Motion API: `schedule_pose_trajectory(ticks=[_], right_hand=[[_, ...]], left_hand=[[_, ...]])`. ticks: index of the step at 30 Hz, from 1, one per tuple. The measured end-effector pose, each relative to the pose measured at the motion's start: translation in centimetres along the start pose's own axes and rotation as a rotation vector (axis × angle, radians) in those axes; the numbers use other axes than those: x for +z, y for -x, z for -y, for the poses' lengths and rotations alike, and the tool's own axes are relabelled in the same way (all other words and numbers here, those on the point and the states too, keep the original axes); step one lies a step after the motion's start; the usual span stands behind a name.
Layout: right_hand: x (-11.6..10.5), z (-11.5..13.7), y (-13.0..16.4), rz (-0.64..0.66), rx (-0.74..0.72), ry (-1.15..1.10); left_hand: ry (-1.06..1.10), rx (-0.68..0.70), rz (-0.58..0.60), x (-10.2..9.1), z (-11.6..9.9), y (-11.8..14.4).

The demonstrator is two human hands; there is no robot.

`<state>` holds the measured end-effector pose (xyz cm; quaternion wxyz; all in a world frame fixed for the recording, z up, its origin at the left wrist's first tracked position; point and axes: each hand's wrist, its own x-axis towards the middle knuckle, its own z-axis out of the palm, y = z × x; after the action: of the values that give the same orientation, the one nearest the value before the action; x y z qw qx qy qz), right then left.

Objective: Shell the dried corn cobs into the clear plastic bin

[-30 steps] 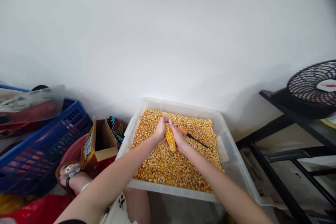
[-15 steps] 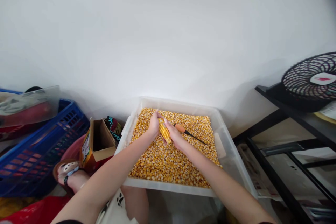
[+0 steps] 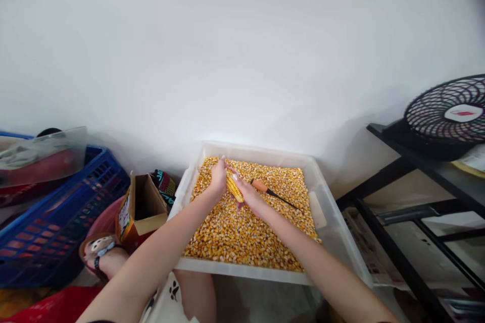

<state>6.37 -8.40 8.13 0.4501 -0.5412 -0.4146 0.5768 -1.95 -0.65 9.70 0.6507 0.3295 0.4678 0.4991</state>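
A yellow corn cob [image 3: 235, 188] is gripped between both hands over a clear plastic bin [image 3: 324, 201] filled with loose yellow kernels [image 3: 242, 232]. My left hand [image 3: 219, 179] wraps the cob's far left side. My right hand [image 3: 248, 196] holds its near right side from below. An orange-handled tool with a thin dark shaft [image 3: 271, 192] lies on the kernels just right of my right hand.
A white wall stands behind the bin. Left of the bin are an open cardboard box [image 3: 141, 207], a blue crate [image 3: 56, 212] and a sandalled foot [image 3: 100, 255]. At the right stands a black metal rack [image 3: 413, 181] with a black fan [image 3: 449, 118] on top.
Both hands and the cob have shifted slightly left and farther into the bin, and the cob has turned a little between the hands. The tool has stayed on the kernels.
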Motion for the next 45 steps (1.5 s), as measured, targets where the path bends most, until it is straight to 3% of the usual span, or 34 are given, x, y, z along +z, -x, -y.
schedule_pose_trajectory(ticks=[8,13,18,20,23,26,29,34,37,39,43,45], right_hand=[[0.2,-0.5,0.3,0.045,-0.009,-0.079],[0.6,-1.3,0.0,0.088,-0.03,-0.121],[0.6,-1.3,-0.4,0.007,-0.01,-0.147],[-0.3,-0.7,-0.6,-0.011,0.035,-0.138],[-2.9,0.6,-1.1,-0.031,0.144,-0.111],[-5.9,1.4,-1.7,-0.115,0.207,-0.08],[-7.7,1.2,-2.3,-0.14,0.196,-0.054],[-7.5,0.2,-2.8,-0.184,0.069,-0.066],[-6.8,-0.1,-2.6,-0.176,-0.012,-0.082],[-6.6,0.0,-2.4,-0.148,-0.029,-0.088],[-7.0,0.3,-2.0,-0.028,-0.014,-0.165],[-7.5,0.3,-2.1,0.05,-0.009,-0.208]], left_hand=[[-0.121,0.17,0.025,-0.3,-0.3,-0.7],[-0.072,0.117,0.054,-0.5,0.0,-1.0],[-0.121,0.17,0.13,-0.6,-0.1,-0.9],[-0.227,0.268,0.196,-0.6,-0.2,-0.9],[-0.428,0.337,0.399,-0.5,0.0,-1.0],[-0.515,0.251,0.601,-0.5,0.4,-0.7],[-0.601,0.166,0.712,-0.6,1.1,-0.1],[-0.715,0.39,0.626,-0.5,2.7,0.5],[-0.701,0.421,0.578,-0.3,3.1,0.8],[-0.663,0.371,0.569,-0.2,3.1,1.0],[-0.581,0.148,0.602,-0.2,2.7,1.4],[-0.586,0.124,0.61,-0.2,2.8,1.4]])
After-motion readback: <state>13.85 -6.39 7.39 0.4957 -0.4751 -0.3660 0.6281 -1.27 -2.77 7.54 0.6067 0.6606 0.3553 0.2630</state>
